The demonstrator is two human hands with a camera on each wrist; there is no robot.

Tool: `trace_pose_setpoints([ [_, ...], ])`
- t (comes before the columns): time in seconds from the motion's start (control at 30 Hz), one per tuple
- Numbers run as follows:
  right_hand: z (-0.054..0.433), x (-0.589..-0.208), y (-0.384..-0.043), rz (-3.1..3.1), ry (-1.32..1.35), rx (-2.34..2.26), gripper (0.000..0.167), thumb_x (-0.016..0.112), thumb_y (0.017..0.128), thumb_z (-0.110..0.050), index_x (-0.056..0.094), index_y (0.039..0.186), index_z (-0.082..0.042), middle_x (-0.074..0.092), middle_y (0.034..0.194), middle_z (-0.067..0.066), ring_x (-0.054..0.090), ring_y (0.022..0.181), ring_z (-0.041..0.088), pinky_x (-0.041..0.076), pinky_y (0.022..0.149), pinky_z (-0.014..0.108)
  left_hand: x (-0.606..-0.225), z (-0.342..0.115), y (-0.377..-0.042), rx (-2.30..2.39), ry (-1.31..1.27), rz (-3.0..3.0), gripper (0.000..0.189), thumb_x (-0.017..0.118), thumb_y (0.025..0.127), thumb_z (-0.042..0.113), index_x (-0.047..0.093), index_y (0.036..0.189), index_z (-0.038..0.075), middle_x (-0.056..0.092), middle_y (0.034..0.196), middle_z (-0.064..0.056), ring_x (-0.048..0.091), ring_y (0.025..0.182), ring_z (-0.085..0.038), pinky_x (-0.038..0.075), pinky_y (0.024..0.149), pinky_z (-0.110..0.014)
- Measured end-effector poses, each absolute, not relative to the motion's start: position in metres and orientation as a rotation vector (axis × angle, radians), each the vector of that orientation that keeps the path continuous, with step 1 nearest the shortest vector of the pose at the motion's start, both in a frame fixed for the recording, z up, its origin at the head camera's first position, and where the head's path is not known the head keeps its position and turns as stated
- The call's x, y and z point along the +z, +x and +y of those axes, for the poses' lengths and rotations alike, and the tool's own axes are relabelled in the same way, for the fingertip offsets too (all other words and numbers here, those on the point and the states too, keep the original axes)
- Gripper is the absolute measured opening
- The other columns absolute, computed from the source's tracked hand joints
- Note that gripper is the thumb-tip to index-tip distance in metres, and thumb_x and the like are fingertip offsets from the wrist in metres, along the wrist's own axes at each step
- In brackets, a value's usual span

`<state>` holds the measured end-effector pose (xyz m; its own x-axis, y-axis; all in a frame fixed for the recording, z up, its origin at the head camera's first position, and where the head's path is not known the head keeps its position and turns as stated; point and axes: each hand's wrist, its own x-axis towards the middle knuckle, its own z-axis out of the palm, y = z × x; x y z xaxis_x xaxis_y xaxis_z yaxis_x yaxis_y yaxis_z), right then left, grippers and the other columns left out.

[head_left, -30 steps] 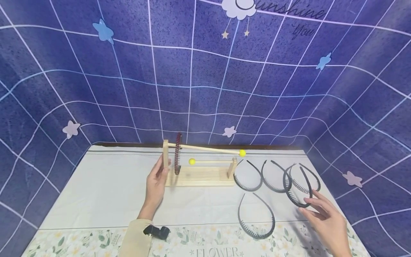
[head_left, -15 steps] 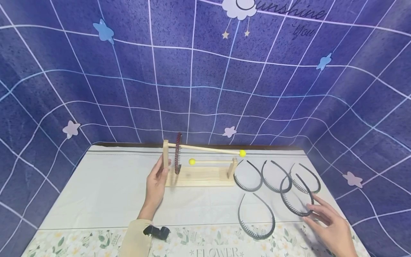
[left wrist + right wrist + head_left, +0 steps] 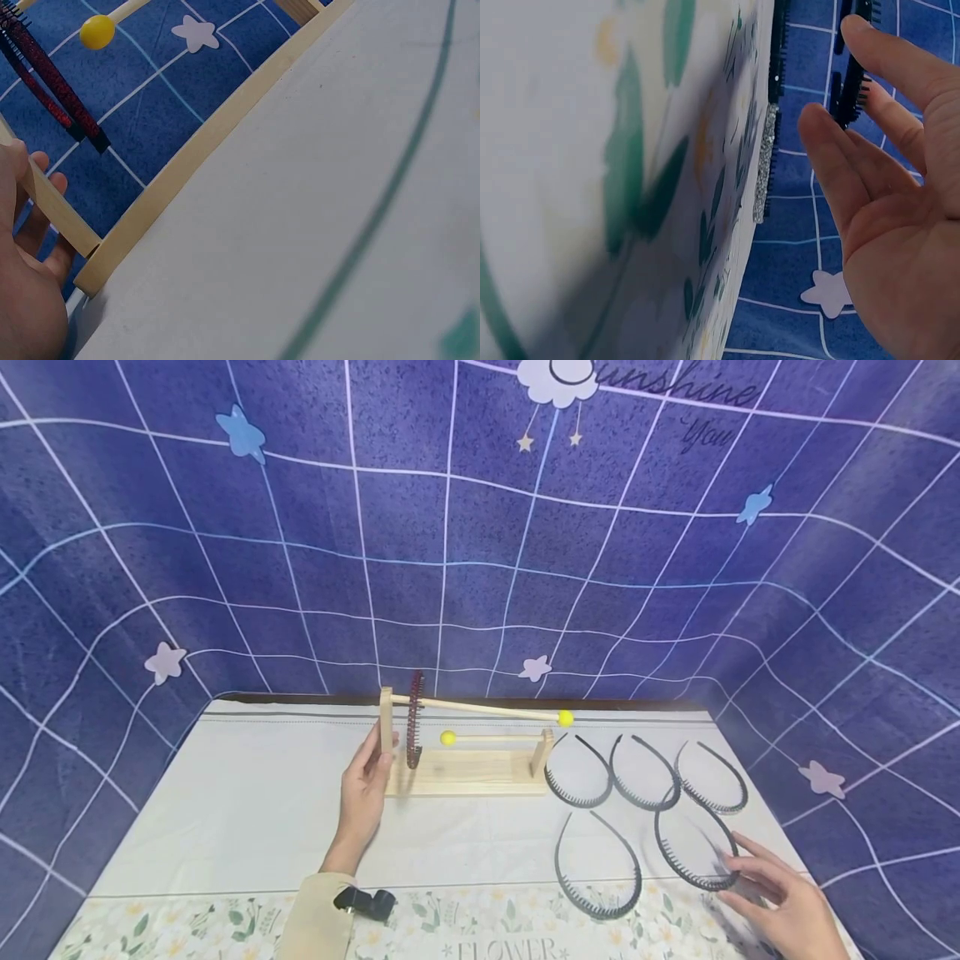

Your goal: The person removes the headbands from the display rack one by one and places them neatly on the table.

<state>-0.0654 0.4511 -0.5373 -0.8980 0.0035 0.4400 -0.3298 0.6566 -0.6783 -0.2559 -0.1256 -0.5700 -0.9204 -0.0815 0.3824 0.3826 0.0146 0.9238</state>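
Observation:
My left hand (image 3: 362, 802) grips the left upright post (image 3: 386, 720) of a wooden stand (image 3: 468, 774). A dark red toothed headband (image 3: 414, 731) hangs on the stand's upper rod (image 3: 487, 707); in the left wrist view this red headband (image 3: 64, 90) hangs with its ends down. At the right, my right hand (image 3: 787, 897) pinches a black toothed headband (image 3: 667, 853) by its side, tilted over the table. Thumb and fingers close on that headband (image 3: 851, 86) in the right wrist view, where its upper part is cut off.
Black headbands (image 3: 581, 799) lie right of the stand, one of them nearer the front (image 3: 600, 912). The rods end in yellow balls (image 3: 566, 718). A shorter upright (image 3: 543, 754) stands at the base's right end. Blue patterned cloth (image 3: 480, 527) surrounds the table.
My right hand has drawn the black headband toward the front and slightly right, off the headband behind it. The left hand and the stand have stayed in place.

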Motion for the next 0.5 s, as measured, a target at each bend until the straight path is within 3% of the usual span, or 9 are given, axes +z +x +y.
trace_pose_setpoints([
  [0.5, 0.467, -0.547, -0.06, -2.575, 0.331, 1.14, 0.051, 0.095, 0.067, 0.02, 0.079, 0.108, -0.007, 0.059, 0.148, -0.035, 0.069, 0.107, -0.013, 0.065, 0.08, 0.011, -0.57, -0.126, -0.256, -1.982, -0.297, -1.981, 0.056, 0.053, 0.119, 0.015, 0.04, 0.173, 0.02, 0.055, 0.16, -0.028, 0.057, 0.142, 0.001, 0.043, 0.126, -0.019],
])
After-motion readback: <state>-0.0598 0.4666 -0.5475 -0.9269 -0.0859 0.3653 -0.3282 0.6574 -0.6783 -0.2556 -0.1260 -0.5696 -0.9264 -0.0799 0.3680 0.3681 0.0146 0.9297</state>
